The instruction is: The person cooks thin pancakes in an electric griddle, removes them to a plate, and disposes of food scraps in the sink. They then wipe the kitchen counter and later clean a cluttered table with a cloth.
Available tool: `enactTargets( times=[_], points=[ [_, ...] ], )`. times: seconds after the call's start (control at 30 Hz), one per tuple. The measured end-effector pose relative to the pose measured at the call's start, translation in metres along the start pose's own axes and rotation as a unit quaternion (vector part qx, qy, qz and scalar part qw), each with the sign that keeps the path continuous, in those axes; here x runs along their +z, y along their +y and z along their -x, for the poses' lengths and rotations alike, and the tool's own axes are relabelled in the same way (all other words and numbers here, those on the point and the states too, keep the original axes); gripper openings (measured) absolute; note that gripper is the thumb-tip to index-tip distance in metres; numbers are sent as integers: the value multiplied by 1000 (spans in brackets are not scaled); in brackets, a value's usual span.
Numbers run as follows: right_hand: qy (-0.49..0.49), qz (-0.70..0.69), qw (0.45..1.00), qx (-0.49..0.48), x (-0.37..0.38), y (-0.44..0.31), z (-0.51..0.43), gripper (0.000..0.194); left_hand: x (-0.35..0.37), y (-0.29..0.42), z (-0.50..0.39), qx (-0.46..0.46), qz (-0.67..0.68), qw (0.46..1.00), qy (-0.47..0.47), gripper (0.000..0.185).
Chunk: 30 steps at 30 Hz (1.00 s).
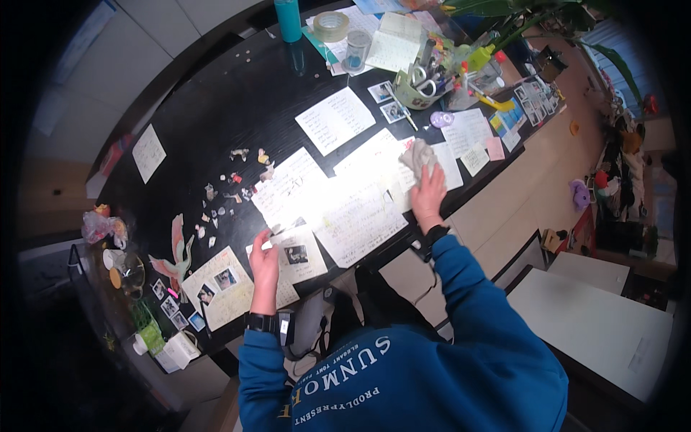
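Observation:
My right hand (430,191) rests on a crumpled grey-beige cloth (419,155), fingers over its near end, above papers at the table's right side. My left hand (264,264) is at the near edge, beside a sheet bearing a small photo (296,254). Its fingers are bent, with thumb and index a little apart; whether they pinch anything is too small to tell. Between my hands lies a large handwritten sheet (359,227), partly washed out by bright glare. Another written sheet (291,181) lies beyond it. Left of my left hand is a cream sheet (221,302) with two photos and a dark pen.
Small figurines and fragments (216,208) lie scattered on the black table (232,108), near a pink-and-white bird ornament (181,259). A glass jar (129,274) stands at the left end. A pen holder with scissors (415,92), a tape roll (331,27) and a teal bottle (288,20) stand farther back.

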State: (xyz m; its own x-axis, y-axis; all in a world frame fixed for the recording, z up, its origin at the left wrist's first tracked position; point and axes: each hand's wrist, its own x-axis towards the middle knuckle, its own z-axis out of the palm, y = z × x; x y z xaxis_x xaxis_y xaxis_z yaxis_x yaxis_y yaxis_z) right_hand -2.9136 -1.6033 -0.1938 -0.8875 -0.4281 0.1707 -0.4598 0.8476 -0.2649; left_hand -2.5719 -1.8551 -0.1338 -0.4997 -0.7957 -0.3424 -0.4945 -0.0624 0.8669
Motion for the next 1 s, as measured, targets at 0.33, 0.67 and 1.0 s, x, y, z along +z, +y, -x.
enactTargets(
  times=[0.33, 0.67, 1.0],
  points=[
    [-60, -72, 995, 15, 50, -114, -125, 71, 73, -8, -71, 190, -300, 926, 132, 51],
    [-3, -83, 974, -211, 73, -166, -169, 51, 89, 1, -67, 178, -388, 891, 153, 53],
    [38, -192, 979, -59, 23, -77, -155, 22, 90, 0, -66, 174, -409, 882, 156, 56]
  ],
)
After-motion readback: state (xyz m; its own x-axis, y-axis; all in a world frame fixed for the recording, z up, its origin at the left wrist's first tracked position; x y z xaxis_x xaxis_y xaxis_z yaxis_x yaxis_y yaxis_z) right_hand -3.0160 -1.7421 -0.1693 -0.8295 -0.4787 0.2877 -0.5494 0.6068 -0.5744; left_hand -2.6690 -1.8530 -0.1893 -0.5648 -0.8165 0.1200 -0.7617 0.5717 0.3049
